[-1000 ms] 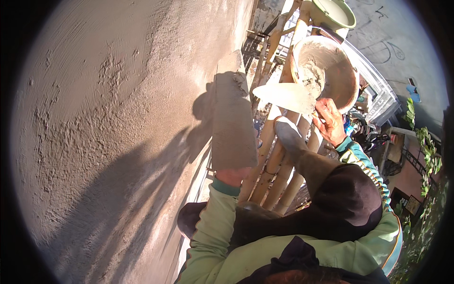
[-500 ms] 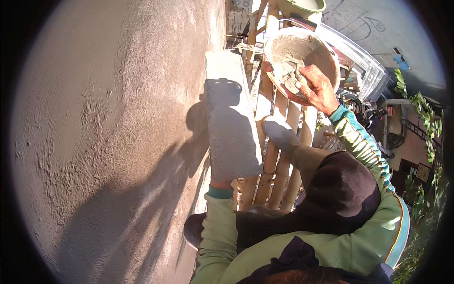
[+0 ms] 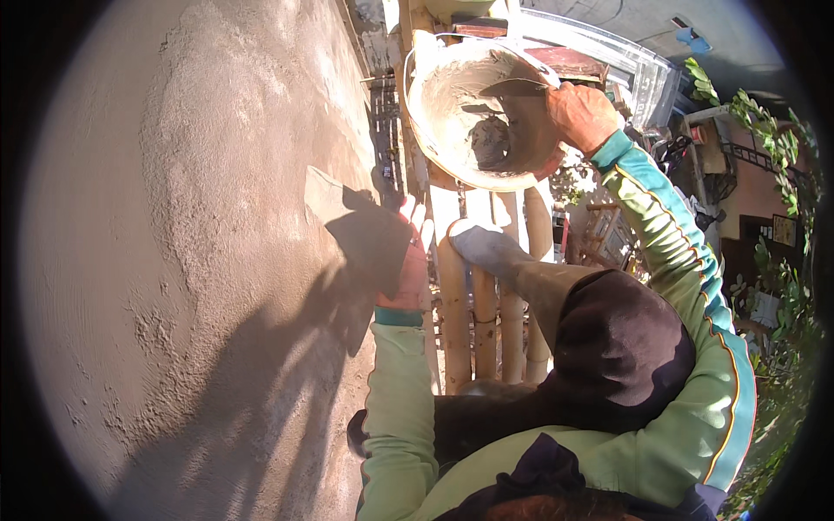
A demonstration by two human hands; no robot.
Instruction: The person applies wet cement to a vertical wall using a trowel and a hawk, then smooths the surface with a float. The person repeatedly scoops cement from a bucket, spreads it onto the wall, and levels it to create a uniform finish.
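Observation:
My left hand (image 3: 412, 276) is beside the wall, gripping a flat plastering board (image 3: 369, 239). The board is tilted and foreshortened, with one corner in sun close to the wall face; my fingertips show past its right edge. Ahead and to the right, my right hand (image 3: 584, 117) is closed at the rim of a bucket (image 3: 434, 143). A trowel's blade (image 3: 512, 87) reaches from that hand into the bucket; its handle is hidden in my fist. The bucket is tipped toward me, with wet grey mortar (image 3: 489, 143) on its bottom and walls.
A plastered wall (image 3: 226, 191), part rough and part smooth, fills the left side. Under me are bamboo poles (image 3: 485, 326) with gaps between them, and my foot (image 3: 482, 243) rests there. Leafy branches (image 3: 769, 122) and clutter lie lower right.
The board has turned from flat and broad to tilted near the wall. My right hand has moved from inside the bucket to its rim, and the bucket has tipped toward me.

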